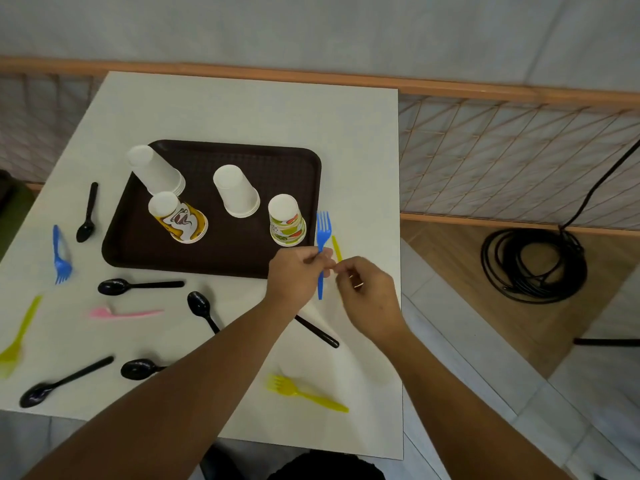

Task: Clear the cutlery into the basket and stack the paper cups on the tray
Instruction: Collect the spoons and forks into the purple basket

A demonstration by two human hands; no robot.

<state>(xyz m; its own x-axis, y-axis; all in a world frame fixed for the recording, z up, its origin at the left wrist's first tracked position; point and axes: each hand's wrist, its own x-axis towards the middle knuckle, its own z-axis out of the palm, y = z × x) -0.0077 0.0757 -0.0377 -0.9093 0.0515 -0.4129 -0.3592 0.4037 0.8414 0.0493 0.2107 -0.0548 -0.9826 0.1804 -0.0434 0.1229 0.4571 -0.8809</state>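
A white square table [242, 109] beside a wood-railed lattice carries a dark brown, textured tray [214, 258] of upturned paper cups [237, 190], some plain and some printed. Just off the tray's right edge, the left hand [298, 275] pinches a blue plastic fork [323, 233] mid-handle, tines up. The right hand [367, 292] curls close beside it, fingertips near a thin yellow handle [336, 247]. Whether it grips that, I can't tell.

The white table [242, 109] bears a brown tray [235, 247], black spoons [114, 287] and coloured forks [304, 396].
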